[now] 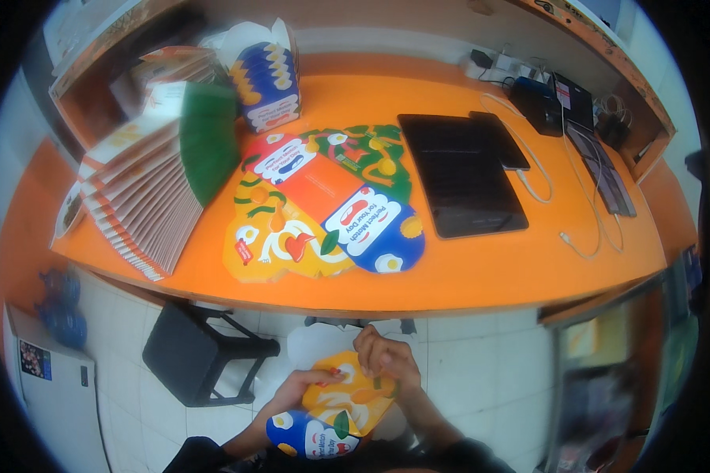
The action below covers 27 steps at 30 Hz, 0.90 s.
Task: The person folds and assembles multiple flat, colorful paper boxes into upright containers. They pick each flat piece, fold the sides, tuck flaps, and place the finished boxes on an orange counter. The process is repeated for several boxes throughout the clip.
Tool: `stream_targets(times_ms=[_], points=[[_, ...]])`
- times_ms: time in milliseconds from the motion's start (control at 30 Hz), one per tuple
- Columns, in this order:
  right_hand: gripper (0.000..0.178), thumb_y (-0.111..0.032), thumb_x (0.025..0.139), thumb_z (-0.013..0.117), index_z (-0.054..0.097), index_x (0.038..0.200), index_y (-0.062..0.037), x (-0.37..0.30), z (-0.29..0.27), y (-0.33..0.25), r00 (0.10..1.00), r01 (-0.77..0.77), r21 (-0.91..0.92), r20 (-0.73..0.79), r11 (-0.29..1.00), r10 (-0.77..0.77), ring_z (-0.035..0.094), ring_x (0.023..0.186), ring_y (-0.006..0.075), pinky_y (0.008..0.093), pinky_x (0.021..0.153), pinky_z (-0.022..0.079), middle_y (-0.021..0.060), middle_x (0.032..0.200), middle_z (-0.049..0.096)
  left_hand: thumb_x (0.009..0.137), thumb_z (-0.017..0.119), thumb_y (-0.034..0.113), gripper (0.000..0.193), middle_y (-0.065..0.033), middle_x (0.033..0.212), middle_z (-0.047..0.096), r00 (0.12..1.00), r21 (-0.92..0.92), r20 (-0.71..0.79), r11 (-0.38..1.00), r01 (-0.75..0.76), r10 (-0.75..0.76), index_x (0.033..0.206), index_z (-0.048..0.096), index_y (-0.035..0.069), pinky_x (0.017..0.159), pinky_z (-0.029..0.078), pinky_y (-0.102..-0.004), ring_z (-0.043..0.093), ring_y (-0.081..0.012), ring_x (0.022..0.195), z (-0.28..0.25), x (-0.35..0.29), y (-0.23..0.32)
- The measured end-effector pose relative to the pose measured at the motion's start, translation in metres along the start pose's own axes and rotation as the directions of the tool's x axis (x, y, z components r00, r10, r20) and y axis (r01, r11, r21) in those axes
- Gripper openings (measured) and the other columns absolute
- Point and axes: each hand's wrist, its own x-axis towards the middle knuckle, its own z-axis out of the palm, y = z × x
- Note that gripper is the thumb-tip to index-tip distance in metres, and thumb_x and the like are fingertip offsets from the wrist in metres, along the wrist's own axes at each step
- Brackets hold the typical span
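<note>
"Where's the printed carton (347, 410)?"
"Bottom centre of the frame, yellow with a blue end. The left hand (308, 382) grips its left side, thumb on top."
"And the right hand (388, 356)?"
"Fingers curled at its upper right; I can't tell whether they pinch it."
"On the tabletop (481, 272)?"
"Flat carton blanks (319, 189) mid-frame, nested boxes (267, 87) upper left, a black tablet (465, 177) right of centre."

carton (360, 418) at left hand (304, 384): yellow and blue, egg and green-leaf print. beyond that hand: orange tabletop (481, 268); flat carton stack (317, 189), yellow, blue, red, green. left of left hand: black stool (183, 347).
</note>
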Motion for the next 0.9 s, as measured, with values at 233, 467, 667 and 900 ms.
stream_targets(times_ms=[233,467,667,900], points=[[0.023,-0.011,0.089,0.055,0.067,0.074,0.0029,-0.004,0.000,0.004,0.973,0.141,-0.491,-0.092,0.860,-0.212,0.059,0.082,0.0210,0.0342,0.080,0.042,0.0111,0.079,0.066,0.081,0.064,0.016,0.037,-0.0111,0.104,0.059,0.993,-0.093,0.043,0.990,-0.110,0.114,0.113,0.051,0.004,0.086,0.049,-0.0304,0.060,-0.0217,0.096,-0.005,-0.002,-0.003],[0.037,-0.023,0.099,0.041,0.054,0.122,0.0018,-0.014,0.013,0.012,0.965,-0.192,-0.411,-0.245,0.891,0.095,0.065,0.097,0.0231,0.0322,0.092,0.044,0.0144,0.092,0.070,0.084,0.064,0.009,0.038,-0.0140,0.106,0.059,0.947,-0.261,0.239,0.953,-0.151,0.216,0.117,0.047,0.002,0.094,0.047,-0.0305,0.059,-0.0204,0.102,-0.050,0.038,-0.026],[0.054,-0.035,0.102,0.029,0.026,0.144,-0.0011,-0.016,0.014,0.007,0.948,-0.318,-0.509,-0.141,0.800,0.287,0.060,0.110,0.0235,0.0310,0.097,0.042,0.0153,0.094,0.070,0.081,0.071,0.008,0.047,-0.0175,0.116,0.054,0.628,0.152,0.414,0.630,-0.762,0.659,0.118,0.043,0.001,0.093,0.048,-0.0306,0.058,-0.0212,0.107,-0.072,0.045,-0.056],[0.031,-0.028,0.099,0.043,0.051,0.111,-0.0009,-0.013,0.007,0.015,0.944,-0.268,-0.337,-0.279,0.902,0.177,0.062,0.100,0.0203,0.0306,0.091,0.046,0.0151,0.094,0.068,0.089,0.052,0.000,0.034,-0.0205,0.112,0.061,0.870,0.184,0.332,0.879,-0.439,0.365,0.122,0.048,-0.004,0.093,0.049,-0.0335,0.064,-0.0211,0.097,-0.053,0.044,-0.018]])
